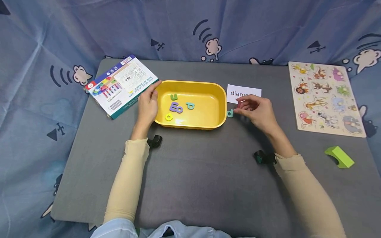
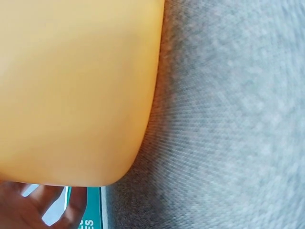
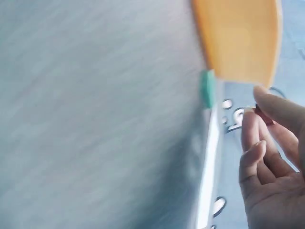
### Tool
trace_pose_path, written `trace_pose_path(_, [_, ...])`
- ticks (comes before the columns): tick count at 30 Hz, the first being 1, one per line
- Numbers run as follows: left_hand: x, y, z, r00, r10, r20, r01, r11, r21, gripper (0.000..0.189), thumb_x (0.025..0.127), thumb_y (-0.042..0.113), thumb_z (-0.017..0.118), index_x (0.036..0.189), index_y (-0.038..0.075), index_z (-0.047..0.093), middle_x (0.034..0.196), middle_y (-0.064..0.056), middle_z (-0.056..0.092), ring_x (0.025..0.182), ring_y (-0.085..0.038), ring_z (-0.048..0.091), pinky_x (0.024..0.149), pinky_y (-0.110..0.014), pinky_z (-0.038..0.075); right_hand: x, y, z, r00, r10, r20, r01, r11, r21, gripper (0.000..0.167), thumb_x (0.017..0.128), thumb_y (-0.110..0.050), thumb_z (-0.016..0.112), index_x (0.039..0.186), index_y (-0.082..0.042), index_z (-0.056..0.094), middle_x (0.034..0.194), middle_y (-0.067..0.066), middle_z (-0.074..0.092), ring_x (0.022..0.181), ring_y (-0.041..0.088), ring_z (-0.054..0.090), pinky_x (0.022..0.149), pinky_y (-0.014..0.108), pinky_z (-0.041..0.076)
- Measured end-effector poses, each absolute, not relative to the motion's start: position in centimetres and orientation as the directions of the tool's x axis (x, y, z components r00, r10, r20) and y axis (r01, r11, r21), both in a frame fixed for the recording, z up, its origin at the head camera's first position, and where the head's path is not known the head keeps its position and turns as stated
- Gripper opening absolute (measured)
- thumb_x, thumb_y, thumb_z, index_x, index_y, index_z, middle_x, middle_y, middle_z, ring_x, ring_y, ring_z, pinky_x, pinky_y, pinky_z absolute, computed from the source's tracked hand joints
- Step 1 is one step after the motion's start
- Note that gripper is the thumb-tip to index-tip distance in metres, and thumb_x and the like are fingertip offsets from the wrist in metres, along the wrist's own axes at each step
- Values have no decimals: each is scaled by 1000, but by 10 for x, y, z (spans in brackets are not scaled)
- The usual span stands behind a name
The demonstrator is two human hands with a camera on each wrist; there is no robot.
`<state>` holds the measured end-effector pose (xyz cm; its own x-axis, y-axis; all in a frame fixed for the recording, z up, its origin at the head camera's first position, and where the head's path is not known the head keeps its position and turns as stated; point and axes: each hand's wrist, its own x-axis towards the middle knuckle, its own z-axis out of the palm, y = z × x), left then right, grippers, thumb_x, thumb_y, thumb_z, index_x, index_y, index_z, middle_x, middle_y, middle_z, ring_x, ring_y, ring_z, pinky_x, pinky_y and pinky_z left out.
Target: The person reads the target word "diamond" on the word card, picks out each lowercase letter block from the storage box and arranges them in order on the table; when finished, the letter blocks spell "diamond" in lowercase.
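My left hand (image 1: 148, 104) holds the left end of a yellow plastic tray (image 1: 193, 123), its fingers at the rim and end wall. Inside the tray lie several small letters, among them a green one (image 1: 174, 97), a purple one (image 1: 174, 106), a teal one (image 1: 190, 105) and a yellow one (image 1: 169, 116). Just right of the tray, my right hand (image 1: 258, 110) pinches a small red piece (image 3: 265, 116), mostly covered by the fingers. Close by its fingertips, a teal letter d (image 1: 230, 113) lies on the table below a white word card (image 1: 242, 91), whose print the hand partly hides.
A flat printed box (image 1: 122, 86) lies angled at the back left, beside my left hand. Toward the right stand a wooden animal puzzle board (image 1: 324, 99) and a lime-green arched block (image 1: 340, 157). Patterned blue cloth (image 1: 178, 29) hangs behind the grey table (image 1: 202, 172).
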<state>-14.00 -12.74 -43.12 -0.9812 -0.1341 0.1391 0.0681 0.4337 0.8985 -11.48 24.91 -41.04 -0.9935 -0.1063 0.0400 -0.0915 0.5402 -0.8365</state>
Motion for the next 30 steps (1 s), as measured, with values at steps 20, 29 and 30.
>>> trace_pose_path(20, [-140, -127, -431, -980, -140, 139, 64, 442, 895, 42, 111, 5, 44, 147, 11, 65, 151, -12, 63, 112, -26, 56, 94, -35, 39, -117, 260, -428, -975, -219, -50, -132, 740, -660, 35, 82, -12, 92, 115, -5, 82, 98, 14, 69, 87, 26, 56, 73, 24, 37])
trace_pose_path(29, [-140, -127, -431, -980, -142, 137, 60, 448, 892, 42, 111, 5, 45, 147, 12, 66, 147, -12, 65, 105, -27, 56, 90, -34, 38, -125, 253, -414, -989, -146, 31, -122, 675, -727, 35, 82, -10, 93, 114, -5, 81, 102, 14, 71, 86, 19, 57, 72, 17, 41])
trace_pose_path(30, [-140, -127, -431, -980, -143, 136, 59, 446, 893, 42, 111, 5, 45, 147, 12, 66, 148, -12, 65, 105, -27, 56, 91, -35, 38, -126, 250, -411, -989, -140, 57, -136, 661, -738, 34, 82, -11, 92, 114, -5, 81, 101, 13, 71, 86, 17, 56, 73, 17, 41])
